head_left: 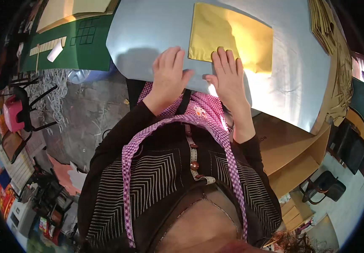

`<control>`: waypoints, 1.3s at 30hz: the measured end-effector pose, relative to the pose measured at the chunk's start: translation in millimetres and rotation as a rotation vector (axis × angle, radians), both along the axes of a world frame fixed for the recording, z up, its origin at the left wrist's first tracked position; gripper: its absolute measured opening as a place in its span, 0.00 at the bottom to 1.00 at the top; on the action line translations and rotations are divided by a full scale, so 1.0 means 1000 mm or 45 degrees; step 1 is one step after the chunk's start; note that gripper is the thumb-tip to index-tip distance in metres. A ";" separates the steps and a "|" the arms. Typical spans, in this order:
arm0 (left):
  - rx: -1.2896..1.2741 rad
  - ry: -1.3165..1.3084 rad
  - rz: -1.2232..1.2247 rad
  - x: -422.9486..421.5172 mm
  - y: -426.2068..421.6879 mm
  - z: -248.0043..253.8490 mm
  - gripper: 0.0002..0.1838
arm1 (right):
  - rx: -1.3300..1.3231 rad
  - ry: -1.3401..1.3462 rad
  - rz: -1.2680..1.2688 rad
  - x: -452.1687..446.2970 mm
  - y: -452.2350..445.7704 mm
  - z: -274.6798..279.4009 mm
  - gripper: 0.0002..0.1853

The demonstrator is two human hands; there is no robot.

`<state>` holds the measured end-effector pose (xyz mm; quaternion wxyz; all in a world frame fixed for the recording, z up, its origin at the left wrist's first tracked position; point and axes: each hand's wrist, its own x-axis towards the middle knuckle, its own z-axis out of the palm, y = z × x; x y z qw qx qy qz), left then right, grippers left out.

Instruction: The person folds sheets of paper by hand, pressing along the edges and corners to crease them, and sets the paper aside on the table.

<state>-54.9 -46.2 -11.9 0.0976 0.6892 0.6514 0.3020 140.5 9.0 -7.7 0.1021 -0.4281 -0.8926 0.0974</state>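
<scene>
A flat, yellow folded paper piece [249,40] lies on the light blue tabletop [148,31], its lower edge toward me. My right hand [228,74] rests palm down with its fingers extended over that lower edge. Beside the paper's lower left corner is my left hand [168,69], its fingers stretched out and its thumb pointing right. It appears just apart from the paper, above the blue surface. Neither hand grips anything.
Folded brown paper [322,25] is stacked at the table's right edge. An open cardboard box [291,145] stands below it. To the left, a green board [80,55] bears a pale strip and a white paper piece [55,51]. White string [54,88] hangs near a pink-seated chair [13,111].
</scene>
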 end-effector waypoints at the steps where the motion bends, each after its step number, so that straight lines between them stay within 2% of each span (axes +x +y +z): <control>1: 0.032 -0.031 0.081 0.000 0.001 0.002 0.26 | -0.003 0.017 -0.004 0.001 0.000 -0.001 0.36; 2: 0.032 -0.027 0.076 -0.001 0.003 0.006 0.26 | -0.004 0.031 -0.010 0.002 0.000 -0.001 0.36; 4: -0.047 -0.083 0.119 -0.002 0.011 0.011 0.17 | -0.017 0.025 -0.015 0.002 0.000 0.002 0.36; 5: -0.031 -0.081 0.120 -0.001 0.015 0.009 0.17 | -0.048 0.007 -0.021 0.002 0.000 0.002 0.36; 7: 0.016 -0.122 0.151 0.004 0.023 0.005 0.09 | -0.065 -0.001 -0.034 0.001 -0.001 0.001 0.37; 11: -0.062 -0.184 0.189 0.005 0.030 0.006 0.05 | -0.081 0.014 -0.048 0.000 -0.002 0.003 0.36; 15: -0.096 -0.288 0.179 0.004 0.037 0.002 0.04 | -0.024 0.069 -0.064 -0.002 0.001 -0.001 0.36; 17: -0.236 -0.585 0.232 0.008 0.037 0.011 0.04 | 0.064 0.120 -0.114 -0.006 0.001 0.001 0.34; 18: -0.241 -0.585 0.233 0.008 0.038 0.016 0.04 | 0.059 0.120 -0.114 -0.009 0.001 0.003 0.34; 20: -0.670 -0.839 0.256 0.005 0.042 0.026 0.11 | 0.205 0.191 -0.149 -0.015 0.003 0.009 0.32; 21: -0.671 -0.837 0.256 0.003 0.044 0.030 0.11 | 0.245 0.199 -0.157 -0.019 0.003 0.011 0.29; 23: -0.848 -1.100 0.190 -0.001 0.048 0.035 0.14 | 0.269 0.210 -0.155 -0.021 0.006 0.008 0.29; 24: -0.845 -1.099 0.189 -0.001 0.048 0.035 0.14 | 0.292 0.221 -0.149 -0.022 0.008 0.006 0.28; 30: -0.571 -1.318 0.047 0.005 0.044 0.038 0.11 | 0.426 0.326 -0.140 -0.022 0.018 0.002 0.23; 32: -0.292 -0.924 -0.146 0.005 0.043 0.038 0.12 | 0.424 0.333 -0.145 -0.019 0.020 0.008 0.23; 33: -0.287 -0.924 -0.149 0.006 0.045 0.040 0.12 | 0.422 0.340 -0.150 -0.017 0.021 0.011 0.22; 35: -0.030 -0.779 -0.195 0.010 0.050 0.046 0.11 | 0.419 0.379 -0.146 -0.014 0.023 0.021 0.21; 37: 0.095 -0.718 -0.214 0.012 0.059 0.049 0.10 | 0.419 0.414 -0.147 -0.011 0.024 0.032 0.20; 39: 0.226 -0.658 -0.238 0.016 0.068 0.059 0.08 | 0.381 0.497 -0.187 -0.009 0.026 0.046 0.15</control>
